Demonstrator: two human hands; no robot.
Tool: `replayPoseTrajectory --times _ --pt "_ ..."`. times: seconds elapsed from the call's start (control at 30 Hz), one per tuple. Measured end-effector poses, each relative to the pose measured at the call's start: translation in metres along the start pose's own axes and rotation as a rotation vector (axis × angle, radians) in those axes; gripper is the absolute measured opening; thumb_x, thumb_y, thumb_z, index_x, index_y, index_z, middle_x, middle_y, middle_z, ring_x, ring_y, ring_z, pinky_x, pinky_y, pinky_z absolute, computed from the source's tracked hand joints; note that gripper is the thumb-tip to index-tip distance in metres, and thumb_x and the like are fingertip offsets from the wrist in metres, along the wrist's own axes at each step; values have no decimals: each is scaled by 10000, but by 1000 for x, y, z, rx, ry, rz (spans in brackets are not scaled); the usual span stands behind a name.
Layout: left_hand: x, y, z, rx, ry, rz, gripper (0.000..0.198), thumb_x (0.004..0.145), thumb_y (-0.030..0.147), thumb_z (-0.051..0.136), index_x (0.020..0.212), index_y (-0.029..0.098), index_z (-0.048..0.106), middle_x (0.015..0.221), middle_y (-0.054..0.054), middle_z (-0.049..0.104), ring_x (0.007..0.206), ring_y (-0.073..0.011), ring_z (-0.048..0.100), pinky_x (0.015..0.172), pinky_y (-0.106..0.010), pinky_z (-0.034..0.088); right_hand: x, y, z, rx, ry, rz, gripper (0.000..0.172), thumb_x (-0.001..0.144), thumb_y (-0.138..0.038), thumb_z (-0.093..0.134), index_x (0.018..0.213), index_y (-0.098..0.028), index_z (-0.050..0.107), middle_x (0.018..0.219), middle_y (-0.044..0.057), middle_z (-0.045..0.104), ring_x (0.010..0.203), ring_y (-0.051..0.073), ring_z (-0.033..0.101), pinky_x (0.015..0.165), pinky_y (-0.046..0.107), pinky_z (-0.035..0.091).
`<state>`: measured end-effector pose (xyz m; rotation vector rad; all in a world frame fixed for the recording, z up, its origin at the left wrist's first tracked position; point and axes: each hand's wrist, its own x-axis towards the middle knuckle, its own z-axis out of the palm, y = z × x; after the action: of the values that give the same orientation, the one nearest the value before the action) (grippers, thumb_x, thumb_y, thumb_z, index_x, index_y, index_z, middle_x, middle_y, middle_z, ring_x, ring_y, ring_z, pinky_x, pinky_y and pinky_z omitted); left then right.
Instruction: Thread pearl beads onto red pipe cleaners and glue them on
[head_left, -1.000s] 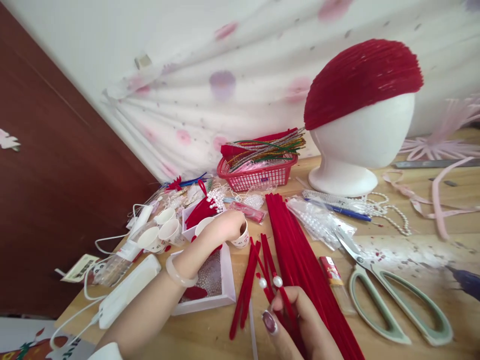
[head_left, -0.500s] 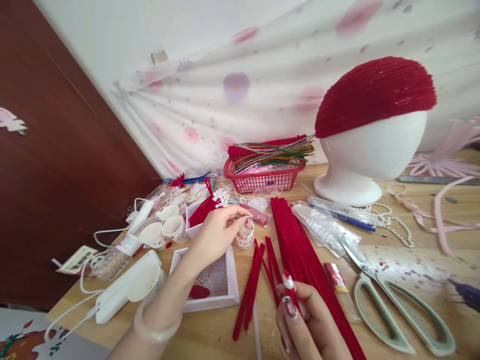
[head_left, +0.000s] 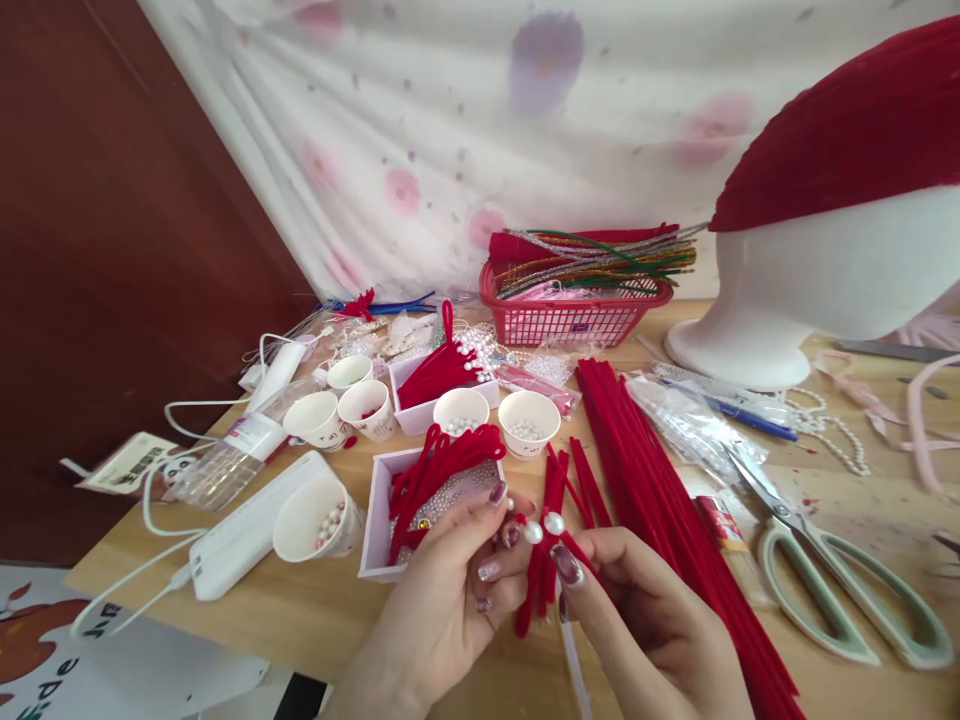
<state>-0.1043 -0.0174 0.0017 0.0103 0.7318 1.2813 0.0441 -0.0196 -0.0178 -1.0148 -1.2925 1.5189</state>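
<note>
My right hand [head_left: 660, 610] pinches a red chenille stem [head_left: 581, 560] between thumb and fingers; a white pearl bead [head_left: 554, 523] sits at its end. My left hand [head_left: 457, 600] has its fingertips closed together right beside it, around small beads. Another large white pearl [head_left: 533, 532] shows at the left fingertips, with a bit of red next to it. Whether this pearl is threaded on the stem I cannot tell. Behind the hands stand paper cups of pearls [head_left: 529, 425]. A white box [head_left: 367, 540] holds looped red stems [head_left: 450, 460] over small beads.
Long red stems [head_left: 645, 490] lie to the right, then a lighter [head_left: 720, 530] and scissors [head_left: 795, 540]. A red basket [head_left: 577, 325] and a white mannequin head [head_left: 825, 290] stand behind. More paper cups [head_left: 311, 420] and a white power strip [head_left: 259, 525] are on the left.
My left hand has come back from the pearl cup toward me and now meets my right hand at the stem. The view has shifted downward and closer to the table.
</note>
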Motion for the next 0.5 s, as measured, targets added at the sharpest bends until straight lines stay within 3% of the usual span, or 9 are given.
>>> replayPoseTrajectory --times 0.3,0.5 --pt "-5 2 -8 123 -49 107 233 675 269 919 783 104 795 600 35 541 449 12 347 389 -87 277 -1 -2 9 -63 165 46 215 884 -429 719 773 -246 698 658 -11 632 604 137 570 569 178 472" --pt "-2 0 -11 138 -92 93 195 707 284 900 798 136 812 627 25 539 467 6 328 400 -91 248 1 -6 15 -31 193 72 234 835 -433 763 729 -237 691 638 -19 598 575 130 512 548 187 445"
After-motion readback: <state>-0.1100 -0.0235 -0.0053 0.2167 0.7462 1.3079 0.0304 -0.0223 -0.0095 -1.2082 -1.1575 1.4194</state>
